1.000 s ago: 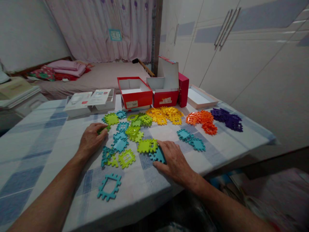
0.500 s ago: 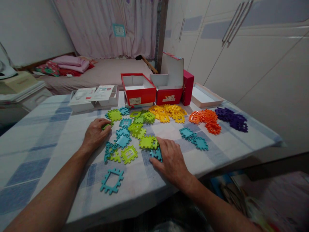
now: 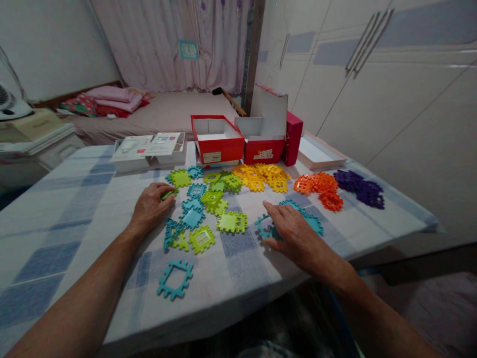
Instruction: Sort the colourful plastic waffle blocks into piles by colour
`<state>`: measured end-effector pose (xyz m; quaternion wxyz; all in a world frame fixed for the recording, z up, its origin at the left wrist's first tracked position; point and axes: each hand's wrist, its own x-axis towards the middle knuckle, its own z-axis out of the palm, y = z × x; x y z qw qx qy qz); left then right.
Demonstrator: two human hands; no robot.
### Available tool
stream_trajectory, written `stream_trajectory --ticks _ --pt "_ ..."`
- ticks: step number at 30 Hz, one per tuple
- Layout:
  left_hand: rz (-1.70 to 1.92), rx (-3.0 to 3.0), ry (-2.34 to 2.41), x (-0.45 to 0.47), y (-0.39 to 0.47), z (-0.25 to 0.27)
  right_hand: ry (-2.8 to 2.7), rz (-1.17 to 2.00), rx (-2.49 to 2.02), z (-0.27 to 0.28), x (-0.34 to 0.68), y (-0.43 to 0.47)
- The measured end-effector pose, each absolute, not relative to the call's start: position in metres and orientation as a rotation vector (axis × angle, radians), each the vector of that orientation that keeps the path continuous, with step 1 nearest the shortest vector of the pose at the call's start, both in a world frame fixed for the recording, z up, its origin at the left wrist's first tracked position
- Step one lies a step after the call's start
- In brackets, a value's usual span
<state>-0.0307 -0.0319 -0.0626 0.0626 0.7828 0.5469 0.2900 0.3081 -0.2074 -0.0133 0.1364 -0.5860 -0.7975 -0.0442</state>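
On the left of the table, my left hand [image 3: 152, 204] has its fingers closed around a lime green toothed building piece [image 3: 167, 194], partly hidden by them. My right hand [image 3: 292, 231] is over the right-middle of the cloth, thumb and fingers apart. Under its fingertips lies a teal toothed piece [image 3: 264, 226], mostly covered, next to more teal pieces [image 3: 315, 223]. Between my hands is a mixed spread of teal pieces [image 3: 193, 217] and green pieces [image 3: 231, 222]. A square teal frame [image 3: 175, 279] lies alone nearer to me.
Yellow pieces [image 3: 263, 175], orange pieces [image 3: 320, 185] and dark purple pieces [image 3: 361, 188] lie in heaps farther back. Behind them stand an open red box [image 3: 219, 150], a second red box [image 3: 264, 151], a shallow pale tray [image 3: 324, 161] and white cartons [image 3: 130, 161].
My right hand has moved right with a teal piece, which now lies by the other teal pieces, and its fingers have spread. My left hand stays on the green piece.
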Motion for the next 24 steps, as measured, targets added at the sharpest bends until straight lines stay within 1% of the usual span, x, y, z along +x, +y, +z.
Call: stream_trajectory --ticks 7,11,13,17,19,21,24 --pt "0.912 2.367 1.656 -0.030 -0.031 -0.065 -2.130 -0.232 -1.862 -0.018 0.368 -0.208" --pt "0.899 2.361 1.676 -0.027 -0.034 -0.063 -2.035 -0.318 -1.872 -0.019 0.368 -0.207" --pt "0.900 2.346 1.684 -0.025 -0.036 -0.061 -2.049 -0.237 -1.758 -0.014 0.351 -0.207" --pt "0.955 2.282 1.723 -0.022 -0.037 -0.059 -2.305 0.125 -1.412 0.002 0.291 -0.201" --pt "0.993 2.264 1.711 -0.022 -0.038 -0.060 -2.443 0.240 -1.284 0.010 0.260 -0.190" --pt "1.033 2.258 1.687 -0.022 -0.038 -0.061 -2.527 0.264 -1.234 0.013 0.233 -0.171" --pt "1.069 2.259 1.664 -0.022 -0.038 -0.062 -2.620 0.200 -1.194 0.010 0.205 -0.134"
